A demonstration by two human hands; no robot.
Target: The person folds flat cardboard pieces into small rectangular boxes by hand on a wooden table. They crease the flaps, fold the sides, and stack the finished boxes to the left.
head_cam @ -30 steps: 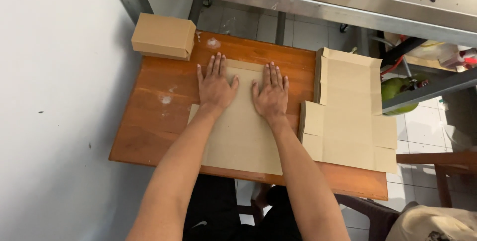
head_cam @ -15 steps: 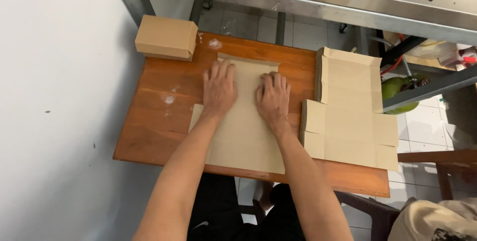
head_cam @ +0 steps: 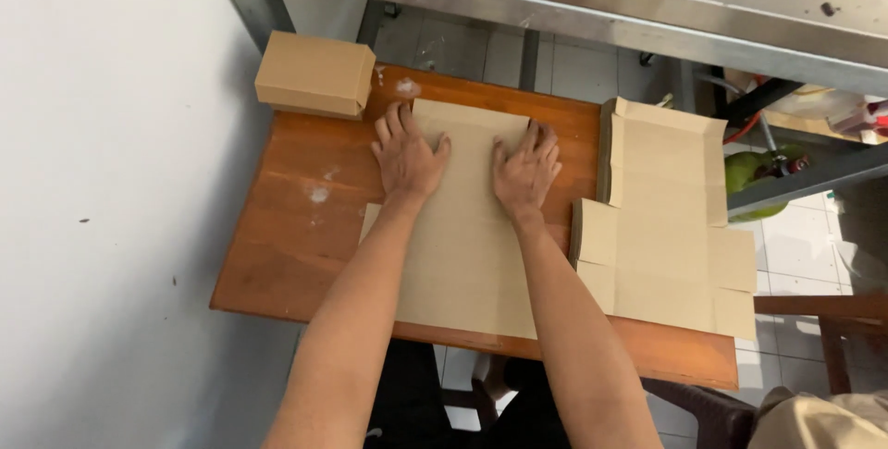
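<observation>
Cardboard sheet [head_cam: 467,255], flat and unfolded, lies in the middle of a small wooden table [head_cam: 296,246], running from the near edge almost up to the far one. Both hands are pressed down on its far half. The left hand [head_cam: 407,158] sits palm-down with the fingers spread wide, covering the sheet's far left corner, fingertips reaching just past the top edge. The right hand [head_cam: 524,172] is flat too, fingers fanned a bit less, lying fully on the sheet near its far right side. Neither hand is gripping anything, they're just pushing flat against the cardboard, close together but not touching.

Off to the right there's a stack of flat box blanks [head_cam: 661,218] with their flaps sticking out, sitting just beside the sheet and hanging a little past the table's right edge. At the far left corner of the table is a small closed cardboard box [head_cam: 314,74], near the left hand's fingertips but apart from them. The tabletop has a few white smudges [head_cam: 319,193] on the left part. A metal counter edge [head_cam: 555,5] runs across above the table, and something green [head_cam: 749,176] sits on a shelf to the right, can't tell what exactly.
</observation>
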